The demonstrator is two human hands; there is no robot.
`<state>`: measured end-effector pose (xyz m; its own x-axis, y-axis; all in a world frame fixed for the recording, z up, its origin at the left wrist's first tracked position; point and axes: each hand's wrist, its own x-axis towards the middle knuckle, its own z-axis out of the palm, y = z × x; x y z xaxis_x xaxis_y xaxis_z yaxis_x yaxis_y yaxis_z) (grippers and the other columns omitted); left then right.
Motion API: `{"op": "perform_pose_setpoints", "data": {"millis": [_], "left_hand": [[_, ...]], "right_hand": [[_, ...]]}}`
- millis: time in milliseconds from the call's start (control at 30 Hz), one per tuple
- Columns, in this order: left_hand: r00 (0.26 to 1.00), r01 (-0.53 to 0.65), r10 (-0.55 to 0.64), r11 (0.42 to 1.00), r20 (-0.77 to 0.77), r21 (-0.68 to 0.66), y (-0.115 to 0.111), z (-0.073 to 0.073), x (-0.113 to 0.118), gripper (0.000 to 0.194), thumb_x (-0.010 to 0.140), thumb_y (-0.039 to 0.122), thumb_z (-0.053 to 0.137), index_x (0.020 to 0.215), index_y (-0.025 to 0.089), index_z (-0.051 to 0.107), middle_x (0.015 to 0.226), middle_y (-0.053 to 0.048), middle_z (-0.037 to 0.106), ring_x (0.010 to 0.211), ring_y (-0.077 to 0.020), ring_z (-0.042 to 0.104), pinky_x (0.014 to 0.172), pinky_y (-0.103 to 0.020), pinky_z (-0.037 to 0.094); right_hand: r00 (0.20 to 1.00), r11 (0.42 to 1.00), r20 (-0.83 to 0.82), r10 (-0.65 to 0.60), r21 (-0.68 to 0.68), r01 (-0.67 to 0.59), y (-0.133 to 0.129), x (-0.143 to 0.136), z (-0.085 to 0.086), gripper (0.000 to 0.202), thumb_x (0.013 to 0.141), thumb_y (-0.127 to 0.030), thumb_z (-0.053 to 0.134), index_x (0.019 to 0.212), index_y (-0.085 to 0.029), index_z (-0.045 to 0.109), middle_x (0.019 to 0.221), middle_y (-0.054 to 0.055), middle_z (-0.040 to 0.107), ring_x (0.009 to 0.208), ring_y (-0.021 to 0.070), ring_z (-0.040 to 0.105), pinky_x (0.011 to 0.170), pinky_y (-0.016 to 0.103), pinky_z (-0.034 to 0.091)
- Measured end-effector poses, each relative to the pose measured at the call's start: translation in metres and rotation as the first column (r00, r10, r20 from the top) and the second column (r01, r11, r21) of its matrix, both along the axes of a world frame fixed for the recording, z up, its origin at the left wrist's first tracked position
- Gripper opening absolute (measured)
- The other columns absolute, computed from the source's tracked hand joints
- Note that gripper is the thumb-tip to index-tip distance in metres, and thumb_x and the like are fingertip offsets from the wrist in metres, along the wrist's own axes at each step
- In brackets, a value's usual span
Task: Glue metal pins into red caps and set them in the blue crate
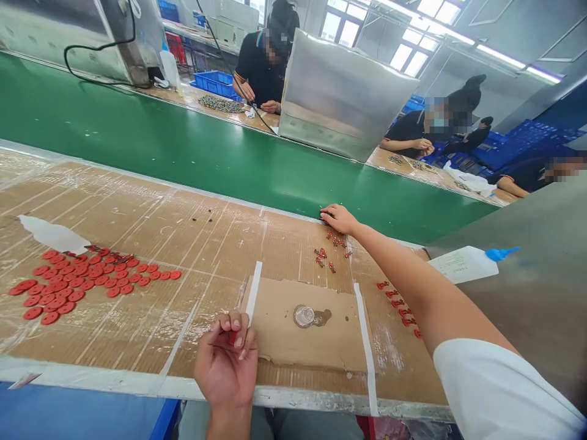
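Observation:
My left hand [228, 354] is palm up at the table's front edge, its fingers curled round a small red piece [233, 337]. My right hand [338, 218] reaches to the table's far edge beside the green belt; its fingers are bent and whatever is under them is too small to make out. Just below it lie several small red-and-dark pieces [332, 266]. Between the hands, a cardboard sheet [279, 342] taped down at both sides bears a small round clear dish [304, 316] beside a dark wet stain [323, 317]. Many flat red discs [55, 302] are spread at the left.
A green belt [183, 146] crosses behind the table. White bottle [463, 264] with a blue tip is at the right, near a row of red pieces [398, 302]. A white sheet [52, 235] lies at the left. People sit across the belt by a metal panel [343, 91].

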<state>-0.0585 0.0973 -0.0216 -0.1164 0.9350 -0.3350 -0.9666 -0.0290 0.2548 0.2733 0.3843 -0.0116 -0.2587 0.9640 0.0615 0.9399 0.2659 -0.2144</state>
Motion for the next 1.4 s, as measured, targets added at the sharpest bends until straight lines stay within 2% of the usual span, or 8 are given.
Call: {"op": "perform_pose_setpoints", "data": {"millis": [267, 567, 667, 767, 933, 1033, 1233, 1400], "left_hand": [[1.0, -0.008, 0.008, 1.0, 0.006, 0.001, 0.0, 0.001, 0.001, 0.009, 0.077, 0.019, 0.053, 0.069, 0.016, 0.051, 0.067, 0.002, 0.047, 0.05, -0.0042, 0.037, 0.037, -0.015, 0.032], [1.0, 0.002, -0.002, 1.0, 0.014, 0.022, -0.002, 0.0, 0.0, 0.009, 0.077, 0.02, 0.054, 0.068, 0.016, 0.052, 0.067, 0.002, 0.048, 0.05, -0.004, 0.038, 0.037, -0.014, 0.032], [1.0, 0.004, -0.005, 0.999, 0.018, 0.032, -0.002, -0.001, 0.0, 0.009, 0.077, 0.02, 0.054, 0.069, 0.016, 0.052, 0.067, 0.002, 0.048, 0.051, -0.0041, 0.038, 0.038, -0.014, 0.033], [1.0, -0.001, 0.0, 0.999, 0.018, 0.035, -0.003, -0.001, -0.001, 0.009, 0.077, 0.02, 0.053, 0.069, 0.015, 0.052, 0.067, 0.002, 0.048, 0.051, -0.0041, 0.039, 0.038, -0.014, 0.033], [1.0, -0.01, 0.009, 0.999, 0.014, 0.034, -0.003, 0.002, -0.001, 0.01, 0.076, 0.019, 0.053, 0.067, 0.015, 0.052, 0.066, 0.002, 0.048, 0.05, -0.0042, 0.039, 0.038, -0.014, 0.033], [1.0, -0.009, 0.008, 0.999, 0.009, 0.031, -0.003, 0.001, -0.001, 0.01, 0.077, 0.019, 0.052, 0.067, 0.015, 0.052, 0.066, 0.002, 0.049, 0.05, -0.0042, 0.039, 0.038, -0.014, 0.033], [1.0, -0.005, 0.005, 0.999, 0.006, 0.054, -0.003, -0.003, 0.0, 0.009, 0.076, 0.019, 0.053, 0.068, 0.015, 0.053, 0.067, 0.001, 0.05, 0.051, -0.0043, 0.039, 0.039, -0.014, 0.032], [1.0, -0.005, 0.005, 0.997, 0.003, 0.078, -0.004, -0.004, 0.0, 0.009, 0.075, 0.02, 0.055, 0.067, 0.015, 0.053, 0.066, 0.002, 0.052, 0.051, -0.004, 0.04, 0.039, -0.014, 0.031]], "right_hand": [[0.998, 0.999, 0.046, 0.047, -0.012, -0.046, -0.008, -0.017, 0.002, 0.033, 0.084, -0.05, 0.051, 0.086, -0.018, 0.062, 0.083, 0.006, 0.062, 0.074, 0.0164, 0.055, 0.069, 0.028, 0.042], [0.983, 0.978, 0.049, 0.179, -0.118, -0.172, -0.06, -0.018, 0.018, 0.034, 0.084, -0.05, 0.049, 0.077, -0.02, 0.062, 0.066, -0.001, 0.063, 0.058, 0.0111, 0.051, 0.06, 0.023, 0.037], [0.996, 0.996, 0.02, 0.092, -0.025, -0.091, -0.063, -0.014, 0.023, 0.042, 0.091, -0.051, 0.038, 0.085, -0.02, 0.066, 0.071, 0.001, 0.068, 0.064, 0.0135, 0.058, 0.065, 0.025, 0.041], [0.996, 0.998, -0.089, 0.027, 0.055, -0.022, -0.052, -0.013, 0.024, 0.047, 0.095, -0.048, 0.029, 0.112, -0.021, 0.063, 0.103, 0.005, 0.072, 0.092, 0.0185, 0.064, 0.082, 0.03, 0.046], [0.991, 0.987, -0.035, 0.127, -0.092, -0.13, -0.038, -0.024, 0.016, 0.048, 0.096, -0.045, 0.028, 0.13, -0.025, 0.055, 0.138, 0.001, 0.054, 0.126, 0.0203, 0.051, 0.106, 0.036, 0.038], [0.99, 0.983, -0.013, 0.144, -0.115, -0.144, -0.043, -0.028, 0.015, 0.045, 0.094, -0.046, 0.033, 0.121, -0.025, 0.062, 0.135, 0.001, 0.057, 0.124, 0.0213, 0.053, 0.105, 0.034, 0.039], [0.998, 0.992, -0.002, 0.065, -0.107, -0.065, -0.068, -0.014, 0.027, 0.041, 0.092, -0.048, 0.041, 0.104, -0.022, 0.07, 0.1, 0.003, 0.074, 0.095, 0.0204, 0.067, 0.089, 0.03, 0.046], [0.997, 0.997, -0.027, -0.071, -0.04, 0.07, -0.081, 0.004, 0.033, 0.049, 0.098, -0.042, 0.023, 0.115, -0.02, 0.063, 0.11, 0.004, 0.072, 0.102, 0.0167, 0.065, 0.09, 0.028, 0.046]]}}
